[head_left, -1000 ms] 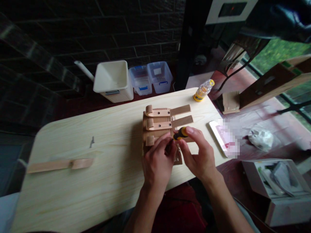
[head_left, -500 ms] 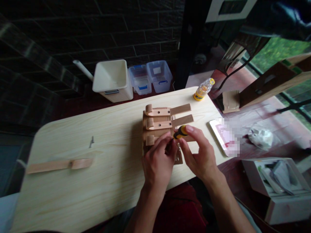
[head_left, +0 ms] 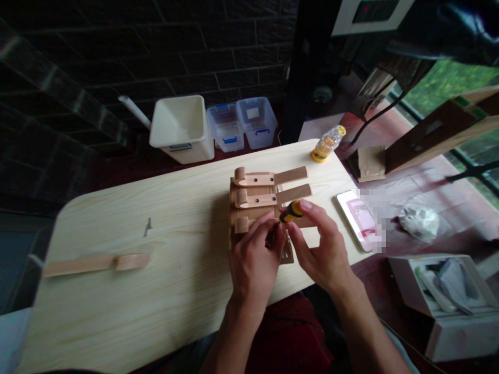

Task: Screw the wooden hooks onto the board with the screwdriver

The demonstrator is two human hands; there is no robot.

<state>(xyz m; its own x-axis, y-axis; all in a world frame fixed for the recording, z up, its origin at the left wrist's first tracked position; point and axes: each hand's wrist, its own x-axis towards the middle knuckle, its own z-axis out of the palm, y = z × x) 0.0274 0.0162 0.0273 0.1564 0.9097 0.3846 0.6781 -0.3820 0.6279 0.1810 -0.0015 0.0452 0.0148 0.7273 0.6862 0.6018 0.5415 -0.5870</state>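
Note:
My right hand [head_left: 325, 246] grips a short yellow and black screwdriver [head_left: 291, 211] between thumb and fingers, its handle tilted up to the right. Around the screwdriver's lower end, the fingers of my left hand [head_left: 258, 252] are pinched together, hiding its tip and whatever they hold. Beneath both hands stands a brown cardboard box [head_left: 257, 214]. Across the box lie wooden pieces with rounded ends, among them a back one [head_left: 262, 179] and a middle one [head_left: 264, 200], each with two dark screw holes or heads. A third piece [head_left: 241, 225] is partly covered by my left hand.
On the table [head_left: 183, 296], screws [head_left: 147, 227] and another wooden piece [head_left: 93, 264] lie to the left. A clear bottle with yellow ends [head_left: 328, 144] and a phone [head_left: 354, 218] are at the right. Beyond the far edge stand a white bin [head_left: 179, 127] and clear plastic boxes [head_left: 255, 122].
The view has shifted very slightly. Both hands keep their hold, and the screwdriver's handle has turned or tipped a little at most.

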